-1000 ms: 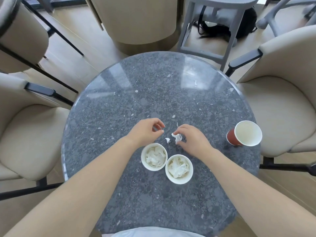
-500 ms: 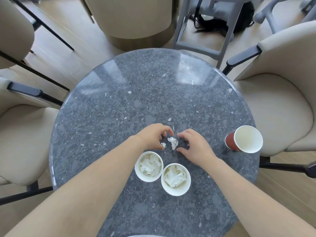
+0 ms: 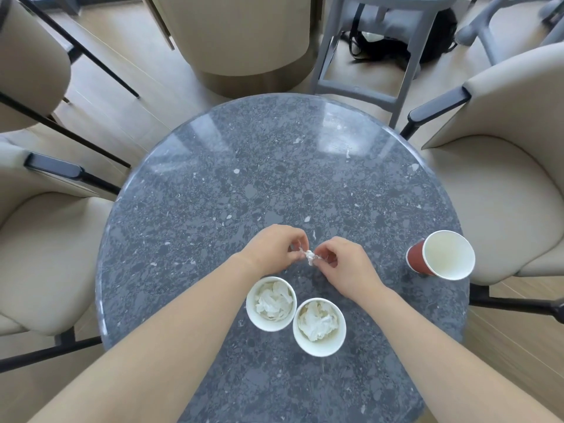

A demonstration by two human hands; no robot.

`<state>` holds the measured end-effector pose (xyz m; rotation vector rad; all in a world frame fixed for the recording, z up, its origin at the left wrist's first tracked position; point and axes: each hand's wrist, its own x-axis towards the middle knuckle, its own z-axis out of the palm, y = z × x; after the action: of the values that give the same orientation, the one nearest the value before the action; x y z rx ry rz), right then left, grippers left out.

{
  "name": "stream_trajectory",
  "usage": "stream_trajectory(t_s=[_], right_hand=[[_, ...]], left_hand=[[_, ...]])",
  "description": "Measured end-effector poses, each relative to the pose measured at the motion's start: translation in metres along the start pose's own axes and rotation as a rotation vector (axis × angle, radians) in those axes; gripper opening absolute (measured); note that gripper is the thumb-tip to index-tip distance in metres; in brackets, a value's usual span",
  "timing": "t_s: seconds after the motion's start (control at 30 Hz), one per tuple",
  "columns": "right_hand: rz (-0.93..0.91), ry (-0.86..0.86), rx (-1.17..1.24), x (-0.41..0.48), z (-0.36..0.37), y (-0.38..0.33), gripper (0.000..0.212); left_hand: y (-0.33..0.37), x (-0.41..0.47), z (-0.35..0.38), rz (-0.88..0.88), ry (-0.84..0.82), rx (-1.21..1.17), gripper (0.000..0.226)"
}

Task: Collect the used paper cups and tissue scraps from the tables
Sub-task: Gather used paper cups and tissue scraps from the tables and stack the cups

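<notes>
On the round grey stone table [image 3: 213, 209], my left hand [image 3: 271, 248] and my right hand [image 3: 341, 267] meet at a small white tissue scrap [image 3: 309, 255]. Fingers of both hands pinch it just above the tabletop. Close in front of me stand two white paper cups: the left cup [image 3: 271, 303] and the right cup [image 3: 319, 326], each stuffed with crumpled tissue. A red paper cup [image 3: 441, 254] with a white, empty inside stands at the table's right edge.
Beige armchairs [image 3: 500, 184] ring the table on the left, right and far side. A grey stool [image 3: 381, 56] and a black bag [image 3: 396, 41] sit on the wooden floor beyond. A tiny white fleck [image 3: 314, 235] lies just past my fingers.
My hands have drawn together onto the scrap, which the right hand held alone a second ago and which then lay between them. The view has shifted slightly.
</notes>
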<state>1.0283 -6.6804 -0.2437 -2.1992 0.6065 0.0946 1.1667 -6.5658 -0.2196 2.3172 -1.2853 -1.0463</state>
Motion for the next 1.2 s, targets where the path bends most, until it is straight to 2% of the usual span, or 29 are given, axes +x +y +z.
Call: stream_trajectory(t_s=[0.2,0.47,0.73,0.9,1.07,1.2], right_hand=[[-0.100,0.147,0.093,-0.008,-0.022,-0.034,0.006],[-0.203,0.132,0.158,-0.051,-0.014,-0.073,0.004],[-0.158,0.033,0.099,-0.081,0.008,-0.078,0.014],[-0.121,0.094,0.100,-0.098,-0.004,-0.064,0.012],[-0.100,0.167,0.076,-0.112,-0.022,-0.045,0.012],[-0.131,0.265,-0.012,-0.116,-0.046,-0.023,0.014]], left_hand=[[0.012,-0.034,-0.023,-0.002,0.216,-0.092,0.005],[0.024,-0.107,-0.018,-0.013,0.335,-0.130,0.008],[0.026,-0.150,0.002,-0.108,0.294,-0.093,0.035],[0.032,-0.155,0.012,-0.090,0.323,-0.063,0.026],[0.050,-0.149,0.025,0.020,0.312,-0.062,0.018],[0.069,-0.136,0.037,0.089,0.200,0.039,0.024]])
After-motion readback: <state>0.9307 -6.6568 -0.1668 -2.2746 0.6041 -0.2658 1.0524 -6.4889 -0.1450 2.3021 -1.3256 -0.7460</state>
